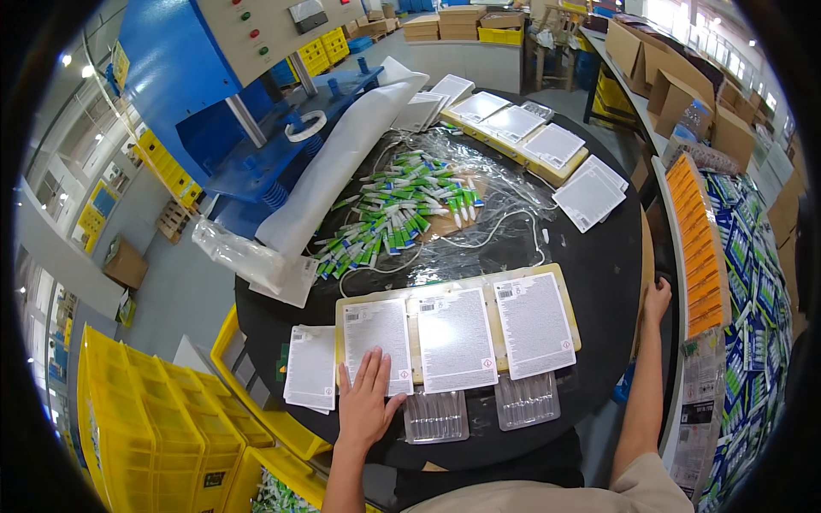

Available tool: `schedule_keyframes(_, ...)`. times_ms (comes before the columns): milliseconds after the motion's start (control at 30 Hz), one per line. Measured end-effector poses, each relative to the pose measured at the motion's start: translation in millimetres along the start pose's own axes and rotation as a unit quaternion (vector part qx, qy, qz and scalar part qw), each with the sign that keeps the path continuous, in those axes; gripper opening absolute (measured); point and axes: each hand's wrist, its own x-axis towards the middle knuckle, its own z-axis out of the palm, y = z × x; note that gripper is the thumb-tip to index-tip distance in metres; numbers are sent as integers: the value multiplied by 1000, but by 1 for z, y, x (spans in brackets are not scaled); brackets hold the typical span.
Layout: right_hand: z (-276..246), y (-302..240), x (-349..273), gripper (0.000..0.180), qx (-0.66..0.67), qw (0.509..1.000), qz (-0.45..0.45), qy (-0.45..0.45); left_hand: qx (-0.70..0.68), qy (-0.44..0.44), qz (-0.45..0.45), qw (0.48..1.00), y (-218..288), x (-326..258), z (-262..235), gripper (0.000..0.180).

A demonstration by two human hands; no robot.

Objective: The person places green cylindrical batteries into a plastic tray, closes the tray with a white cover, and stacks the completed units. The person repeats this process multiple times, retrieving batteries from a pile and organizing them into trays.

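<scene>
My left hand (366,402) lies flat, fingers apart, on the lower edge of the leftmost white printed card (376,332). That card and two others (455,336) (534,323) rest side by side on a beige tray (564,286) at the near side of a round black table (607,256). Two clear plastic blister shells (436,415) (527,399) sit just below the tray. My right hand (657,299) rests on the table's right rim, holding nothing. A heap of green, blue and white tubes (395,214) lies on clear plastic film at the table's middle.
A loose stack of white cards (310,366) lies left of the tray. A second beige tray with cards (513,128) sits at the far side. Yellow crates (145,427) stand at lower left, a blue machine (214,77) at upper left, orange and blue packages (703,248) on the right.
</scene>
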Motion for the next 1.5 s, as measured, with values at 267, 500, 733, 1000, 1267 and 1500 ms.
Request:
schedule_keyframes(267, -14, 18, -2, 39, 301, 887, 274, -215, -184, 212, -75, 957, -28, -15, -12, 55)
schedule_keyframes(500, -64, 6, -133, 31, 413, 831, 335, -161, -403, 509, -276, 708, -90, -82, 21, 47)
schedule_keyframes(733, -207, -77, -255, 34, 84, 612, 284, -733, -569, 580, -446, 376, -124, -163, 71, 34)
schedule_keyframes(1000, -181, -183, -184, 17, 278, 859, -16, -430, -715, 397, -479, 319, -76, -155, 120, 66)
schedule_keyframes(1267, -136, -207, -210, 60, -18, 812, -460, -358, -788, 392, -365, 304, -14, -115, 112, 62)
schedule_keyframes(1500, -92, -234, -342, 59, -46, 733, -594, -328, -793, 298, -347, 402, -171, -82, 94, 59)
